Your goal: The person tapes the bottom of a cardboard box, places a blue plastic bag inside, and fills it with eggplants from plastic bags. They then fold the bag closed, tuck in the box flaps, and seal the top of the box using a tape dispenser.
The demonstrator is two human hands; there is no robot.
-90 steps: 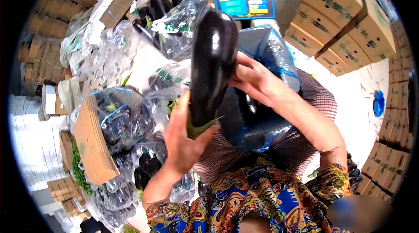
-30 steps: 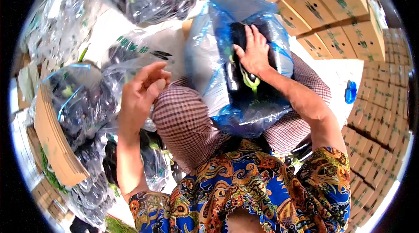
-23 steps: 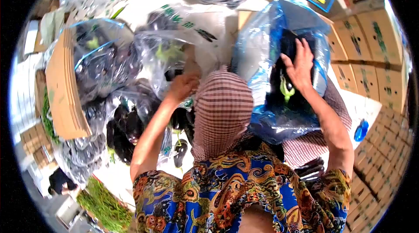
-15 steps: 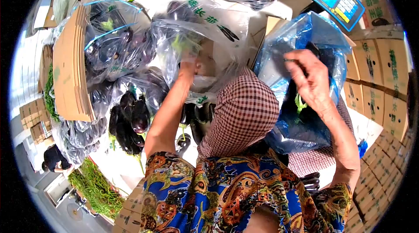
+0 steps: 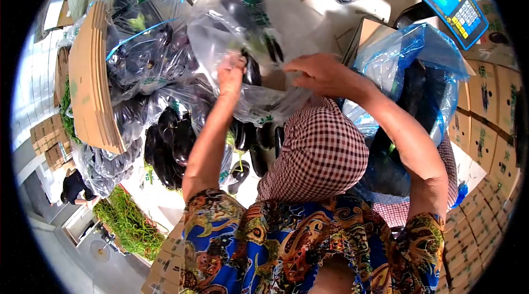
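My left hand is closed at the mouth of a clear plastic bag with green print. A dark eggplant hangs from its fingers. More eggplants show through the far side of the bag. My right hand reaches across to the bag's right side, thumb and fingers apart, with nothing visible in them. To the right, a blue-lined box holds several long dark eggplants.
A scale display stands at the upper right. Bagged eggplants sit behind flattened cardboard on the left, with loose eggplants below. Stacked cartons line the right. Green peppers and another person are at the lower left.
My right hand has moved left from over the blue-lined box to the clear bag. My left hand has risen slightly, and an eggplant now shows at its fingers. The view has shifted.
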